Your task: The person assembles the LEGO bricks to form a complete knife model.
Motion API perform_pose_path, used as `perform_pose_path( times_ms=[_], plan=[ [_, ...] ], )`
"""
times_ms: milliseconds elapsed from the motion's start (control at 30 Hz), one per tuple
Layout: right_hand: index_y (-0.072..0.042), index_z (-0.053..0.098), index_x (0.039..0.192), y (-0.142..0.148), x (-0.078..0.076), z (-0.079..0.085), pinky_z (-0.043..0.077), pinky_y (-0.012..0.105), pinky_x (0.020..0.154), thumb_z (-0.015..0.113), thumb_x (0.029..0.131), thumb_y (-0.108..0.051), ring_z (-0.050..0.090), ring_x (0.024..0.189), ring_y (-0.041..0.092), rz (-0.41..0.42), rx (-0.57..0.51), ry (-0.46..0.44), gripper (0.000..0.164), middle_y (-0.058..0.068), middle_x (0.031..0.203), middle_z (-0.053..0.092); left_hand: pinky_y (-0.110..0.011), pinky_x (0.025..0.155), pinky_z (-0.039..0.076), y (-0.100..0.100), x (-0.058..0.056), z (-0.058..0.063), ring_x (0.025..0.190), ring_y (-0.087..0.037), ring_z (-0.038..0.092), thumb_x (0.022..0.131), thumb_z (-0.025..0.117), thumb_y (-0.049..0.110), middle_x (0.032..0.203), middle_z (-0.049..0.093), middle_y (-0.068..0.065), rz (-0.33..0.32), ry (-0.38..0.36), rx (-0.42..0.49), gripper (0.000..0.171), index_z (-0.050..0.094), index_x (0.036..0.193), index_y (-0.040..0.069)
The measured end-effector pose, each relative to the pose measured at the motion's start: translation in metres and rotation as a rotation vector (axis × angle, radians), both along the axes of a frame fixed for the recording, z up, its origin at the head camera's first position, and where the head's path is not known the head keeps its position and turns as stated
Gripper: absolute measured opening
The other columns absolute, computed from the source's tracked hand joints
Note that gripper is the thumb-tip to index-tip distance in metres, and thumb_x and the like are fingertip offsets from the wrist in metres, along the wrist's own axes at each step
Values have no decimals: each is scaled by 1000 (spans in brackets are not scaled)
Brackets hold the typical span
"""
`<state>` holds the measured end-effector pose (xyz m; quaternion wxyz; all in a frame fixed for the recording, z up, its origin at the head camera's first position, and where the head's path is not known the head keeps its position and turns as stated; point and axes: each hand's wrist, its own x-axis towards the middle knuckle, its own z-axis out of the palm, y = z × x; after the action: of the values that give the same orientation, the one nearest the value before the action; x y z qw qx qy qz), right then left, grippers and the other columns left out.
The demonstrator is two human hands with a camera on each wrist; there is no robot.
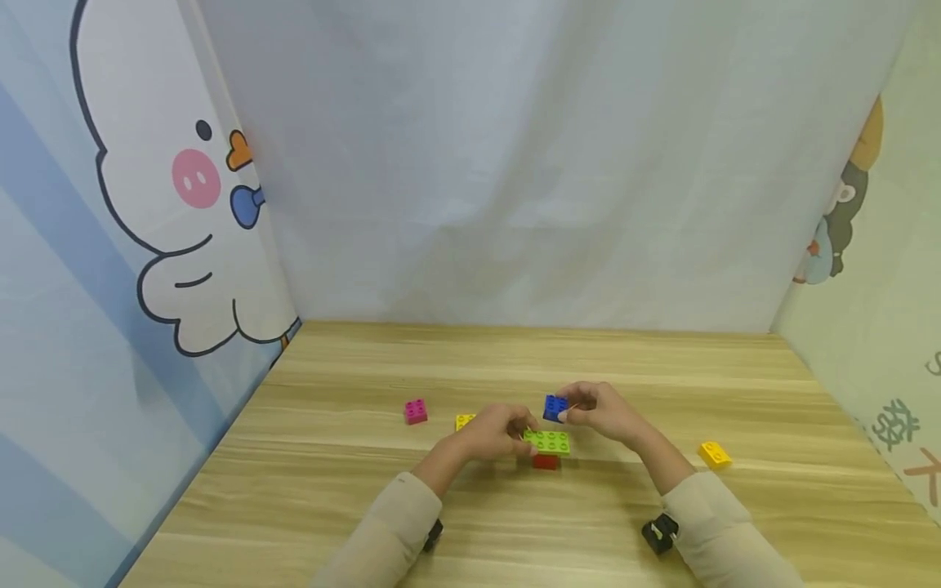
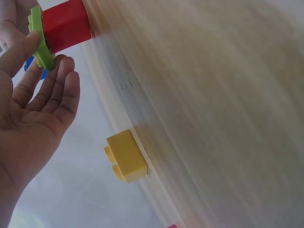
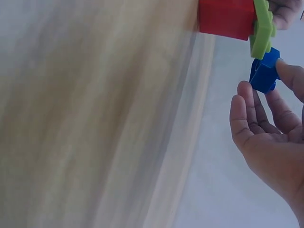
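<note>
A light green flat toy brick (image 1: 547, 442) lies on top of a red brick (image 1: 545, 462), which stands on the table. My left hand (image 1: 494, 431) pinches the green brick at its left end, thumb on one face and fingers at the other, as the left wrist view shows. Just behind it, my right hand (image 1: 604, 410) pinches a blue brick (image 1: 555, 407) between thumb and fingertips. The blue brick is held up off the table; in the right wrist view it appears close to the green brick, and whether they touch I cannot tell.
A yellow brick (image 1: 465, 421) sits partly hidden behind my left hand, with a magenta brick (image 1: 416, 411) further left. An orange-yellow brick (image 1: 714, 455) lies right of my right forearm. The wooden table (image 1: 353, 490) ends at a pale curtain (image 1: 515, 163).
</note>
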<state>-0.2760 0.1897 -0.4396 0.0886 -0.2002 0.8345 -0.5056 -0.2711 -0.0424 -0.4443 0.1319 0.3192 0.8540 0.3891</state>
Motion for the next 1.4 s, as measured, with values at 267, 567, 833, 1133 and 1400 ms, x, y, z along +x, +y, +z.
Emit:
perform_pose_path(
  times_ms=[267,567,833,1133,1400],
  plan=[
    [5,57,116,-4,4,-3,50,39,76,64,88,-12,59,88,25,53,-45,1,34,13,101,61,-21,71,48,0,1,1,77,-8,58,78,75,12,91,64,-1,-9,11,4,24,65,99,7],
    [5,57,115,-3,13,3,51,35,74,64,88,-11,59,88,25,79,-23,40,33,13,100,61,-21,71,48,2,1,1,78,-9,58,78,76,12,92,65,-2,-10,4,14,25,64,99,6],
    [6,57,117,-3,18,3,52,33,75,64,88,-10,60,91,26,129,-46,36,34,15,105,61,-22,71,48,1,-2,-1,78,-9,58,77,77,12,90,64,-1,-6,14,-1,24,64,96,8],
    [8,57,116,-3,23,6,52,32,73,63,88,-8,60,88,25,148,-45,51,32,15,102,61,-21,71,48,0,-3,0,78,-8,58,76,78,13,89,65,0,-2,18,-9,24,66,96,8],
    [9,57,114,-4,26,5,52,32,74,62,87,-1,60,92,33,163,-57,14,30,17,103,60,-21,72,49,-1,-2,0,80,-9,61,75,79,13,94,67,-3,14,1,4,26,66,97,6]
  ],
)
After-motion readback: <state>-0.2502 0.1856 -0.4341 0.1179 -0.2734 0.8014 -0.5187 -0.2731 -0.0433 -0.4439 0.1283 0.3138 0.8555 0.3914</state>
